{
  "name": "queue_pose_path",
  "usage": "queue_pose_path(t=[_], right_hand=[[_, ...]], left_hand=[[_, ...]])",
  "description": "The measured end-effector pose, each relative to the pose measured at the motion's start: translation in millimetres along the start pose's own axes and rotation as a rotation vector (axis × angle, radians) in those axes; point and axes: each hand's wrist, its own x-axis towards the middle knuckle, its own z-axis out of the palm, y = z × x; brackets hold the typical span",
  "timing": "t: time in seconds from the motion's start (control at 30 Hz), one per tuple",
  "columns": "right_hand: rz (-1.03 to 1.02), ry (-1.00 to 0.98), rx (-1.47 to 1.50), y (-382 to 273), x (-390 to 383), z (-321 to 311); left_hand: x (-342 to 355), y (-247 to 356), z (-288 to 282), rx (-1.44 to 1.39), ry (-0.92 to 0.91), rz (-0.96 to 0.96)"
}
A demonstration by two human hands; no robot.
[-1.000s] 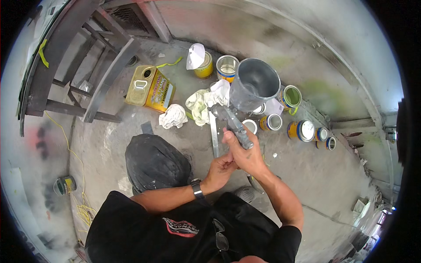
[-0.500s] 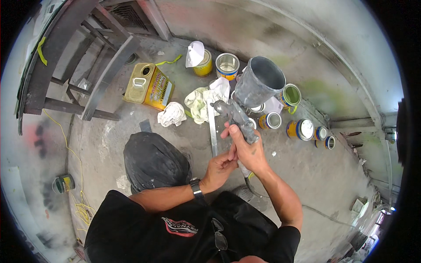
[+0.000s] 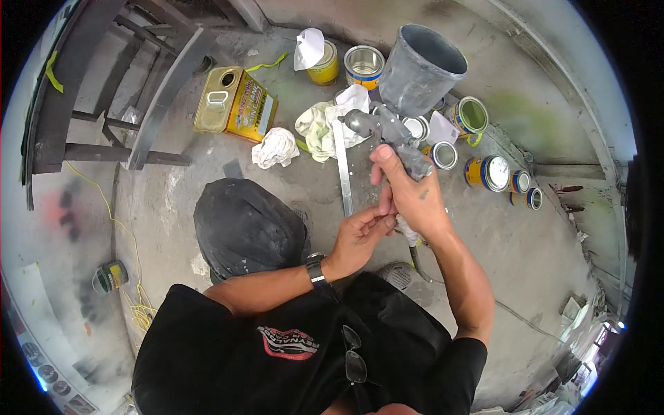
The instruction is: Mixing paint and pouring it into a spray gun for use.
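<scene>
My right hand (image 3: 417, 197) is wrapped round the handle of a grey, paint-coated spray gun (image 3: 391, 130), which carries a large grey cup (image 3: 416, 77) on top. The thumb lies along the back of the gun; the trigger is hidden from here. My left hand (image 3: 358, 242), with a watch on its wrist, is pinched close against the lower end of the handle. Whatever its fingertips grip there is hidden. From the handle's wrapped base a dark hose (image 3: 420, 271) runs down and off to the right across the floor.
Beyond my hands are a rectangular yellow thinner can (image 3: 221, 104), crumpled cloths (image 3: 275, 148), a flat metal strip (image 3: 343, 169) and several paint tins (image 3: 486, 173). A dark wooden frame (image 3: 166, 104) stands at left. Yellow cord (image 3: 138, 266) trails along the floor, and a wall (image 3: 512, 111) rises at right.
Both hands and the spray gun have shifted slightly right in the picture. The floor objects sit higher in it as the view has tilted. My grip looks the same.
</scene>
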Motion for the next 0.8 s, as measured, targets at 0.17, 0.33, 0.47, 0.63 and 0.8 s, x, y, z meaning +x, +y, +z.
queue_pose_path(t=[0.17, 0.33, 0.47, 0.63, 0.8], right_hand=[[-0.012, 0.098, -0.006, -1.9, -4.1, 6.8], [-0.003, -0.022, 0.046, -1.7, -5.1, -2.0], [0.046, 0.04, 0.061, 6.1, 1.3, -6.9], [0.044, 0.089, 0.095, 6.2, -0.5, -3.2], [0.025, 0.043, 0.052, 10.1, -3.1, -2.7]], left_hand=[[-0.7, -2.8, -1.4, -0.012, 0.009, -0.011], [-1.7, -3.5, -1.1, -0.008, -0.023, -0.001], [0.4, -2.1, -1.5, -0.063, -0.029, -0.031], [-0.6, 0.1, -3.9, -0.07, -0.035, -0.039], [-4.1, 8.1, -2.2, 0.184, -0.122, -0.071]])
